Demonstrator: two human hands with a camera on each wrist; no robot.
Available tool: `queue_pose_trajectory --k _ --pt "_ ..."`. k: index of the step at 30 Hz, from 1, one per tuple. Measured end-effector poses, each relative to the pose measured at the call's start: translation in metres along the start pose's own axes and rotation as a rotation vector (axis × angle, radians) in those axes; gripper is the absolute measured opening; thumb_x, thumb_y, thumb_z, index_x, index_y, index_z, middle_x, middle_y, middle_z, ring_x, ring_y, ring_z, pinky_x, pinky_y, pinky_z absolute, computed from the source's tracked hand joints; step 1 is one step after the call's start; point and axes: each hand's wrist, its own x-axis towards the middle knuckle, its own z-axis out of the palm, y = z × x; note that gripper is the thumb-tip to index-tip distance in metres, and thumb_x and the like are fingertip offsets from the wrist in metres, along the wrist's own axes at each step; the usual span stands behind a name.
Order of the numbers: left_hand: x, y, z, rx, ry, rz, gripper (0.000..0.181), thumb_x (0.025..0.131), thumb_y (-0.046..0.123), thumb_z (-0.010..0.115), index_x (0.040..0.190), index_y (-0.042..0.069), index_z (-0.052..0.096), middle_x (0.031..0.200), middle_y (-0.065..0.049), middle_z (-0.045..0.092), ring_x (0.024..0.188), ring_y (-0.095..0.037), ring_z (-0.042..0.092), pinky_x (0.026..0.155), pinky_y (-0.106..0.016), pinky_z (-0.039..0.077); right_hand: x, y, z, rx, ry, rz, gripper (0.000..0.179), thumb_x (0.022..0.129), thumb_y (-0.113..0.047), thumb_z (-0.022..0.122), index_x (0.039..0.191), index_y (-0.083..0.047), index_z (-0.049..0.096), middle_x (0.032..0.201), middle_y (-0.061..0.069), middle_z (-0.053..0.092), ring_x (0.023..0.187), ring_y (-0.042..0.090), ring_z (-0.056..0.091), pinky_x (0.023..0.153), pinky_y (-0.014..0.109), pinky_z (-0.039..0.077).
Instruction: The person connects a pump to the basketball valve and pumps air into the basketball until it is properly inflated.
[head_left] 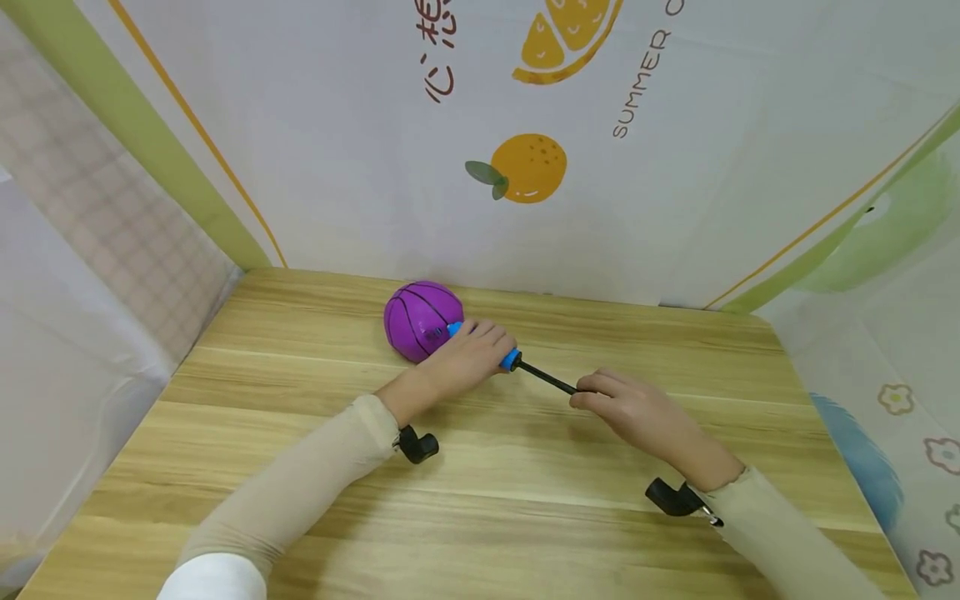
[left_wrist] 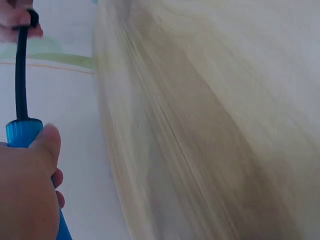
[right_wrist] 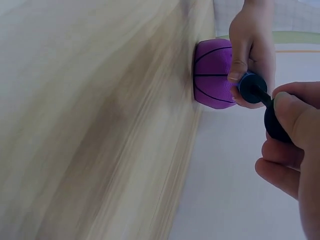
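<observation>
The purple ball [head_left: 412, 321] is ruled with black lines; beside it, the pump [head_left: 511, 360] is coloured blue and black; beneath it, the tan table [head_left: 510, 533] is streaked with brown.

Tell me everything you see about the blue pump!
The pump looks plastic: a blue barrel, an extended black rod and a rounded black handle. It's held above the table, blue end at the purple ball; joined or not, I can't tell. The left hand's grip wraps the barrel; the right hand's grip pinches the handle.

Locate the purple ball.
In the head view, the purple ball sits just left of centre on the table, beside the left hand gripping the blue pump.
</observation>
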Motion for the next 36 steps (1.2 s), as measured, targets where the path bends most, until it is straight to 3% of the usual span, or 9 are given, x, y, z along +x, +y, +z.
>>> queue_pose_trajectory --k 2,5,6,9,17,25,32,34,36 --pt "0.001 0.001 0.000 0.003 0.000 -0.004 0.025 0.105 0.031 0.056 0.122 0.012 0.055 0.118 -0.002 0.056 0.116 -0.022 0.049 0.105 -0.044 0.038 0.005 0.001 0.003 -0.008 -0.014 0.007 0.040 0.111 -0.019 0.031 0.103 -0.010 0.069 0.103 0.002 0.067 0.088 0.015 0.063 0.069 0.026 0.055" --pt "0.001 0.002 0.001 0.004 -0.007 -0.013 0.026 0.105 0.031 0.056 0.124 0.012 0.054 0.120 -0.003 0.056 0.117 -0.022 0.049 0.105 -0.044 0.038 0.013 0.002 0.008 -0.025 -0.034 0.015 0.014 0.104 -0.005 0.057 0.105 -0.010 0.069 0.104 0.002 0.067 0.090 0.015 0.063 0.071 0.026 0.056" --pt "0.001 0.003 0.001 0.003 -0.007 -0.013 0.026 0.105 0.031 0.056 0.124 0.012 0.054 0.120 -0.003 0.055 0.117 -0.023 0.049 0.105 -0.044 0.039 0.016 0.003 0.010 -0.028 -0.037 0.017 0.013 0.098 0.000 0.064 0.105 -0.010 0.069 0.104 0.002 0.067 0.090 0.015 0.064 0.071 0.025 0.056" --pt "0.001 0.004 0.000 0.004 -0.001 -0.011 0.025 0.106 0.031 0.055 0.122 0.012 0.054 0.118 -0.003 0.055 0.115 -0.023 0.049 0.105 -0.044 0.039 0.023 0.005 0.018 -0.035 -0.035 0.015 0.038 0.076 0.013 0.081 0.104 -0.010 0.069 0.104 0.002 0.067 0.091 0.015 0.064 0.072 0.025 0.055" --pt "0.000 0.008 -0.001 0.011 -0.005 0.010 0.023 0.106 0.032 0.055 0.118 0.012 0.054 0.116 -0.002 0.054 0.114 -0.024 0.048 0.105 -0.044 0.037 0.041 0.008 0.038 -0.008 -0.038 0.002 0.018 0.095 0.006 0.065 0.103 -0.009 0.070 0.103 0.002 0.067 0.090 0.016 0.062 0.074 0.024 0.054" --pt "0.001 0.006 0.001 0.014 -0.013 0.007 0.021 0.105 0.031 0.057 0.118 0.015 0.054 0.116 0.002 0.055 0.113 -0.020 0.048 0.106 -0.040 0.037 0.041 0.008 0.042 0.001 -0.015 0.018 0.018 0.088 0.005 0.073 0.100 -0.009 0.072 0.100 0.003 0.068 0.087 0.015 0.062 0.071 0.024 0.054" --pt "0.003 0.007 0.003 -0.030 0.025 0.070 0.019 0.105 0.032 0.056 0.114 0.015 0.053 0.113 0.003 0.056 0.111 -0.018 0.050 0.100 -0.039 0.039 0.033 0.006 0.037 0.003 0.015 -0.019 0.023 0.083 0.008 0.076 0.099 -0.008 0.071 0.099 0.004 0.067 0.085 0.016 0.064 0.069 0.025 0.054" --pt "0.003 0.007 0.003 -0.026 0.012 0.061 0.018 0.106 0.032 0.054 0.114 0.016 0.052 0.114 0.003 0.055 0.112 -0.017 0.049 0.101 -0.038 0.039 0.030 0.006 0.034 0.007 0.021 -0.021 0.016 0.088 0.004 0.074 0.099 -0.007 0.071 0.098 0.004 0.068 0.084 0.016 0.063 0.069 0.025 0.054" --pt "0.002 0.005 0.003 -0.014 -0.004 0.041 0.018 0.106 0.032 0.054 0.115 0.016 0.052 0.117 0.004 0.055 0.114 -0.017 0.049 0.104 -0.038 0.038 0.025 0.005 0.030 0.007 0.026 -0.021 0.007 0.099 -0.005 0.065 0.099 -0.008 0.071 0.097 0.003 0.068 0.081 0.015 0.062 0.068 0.024 0.054"
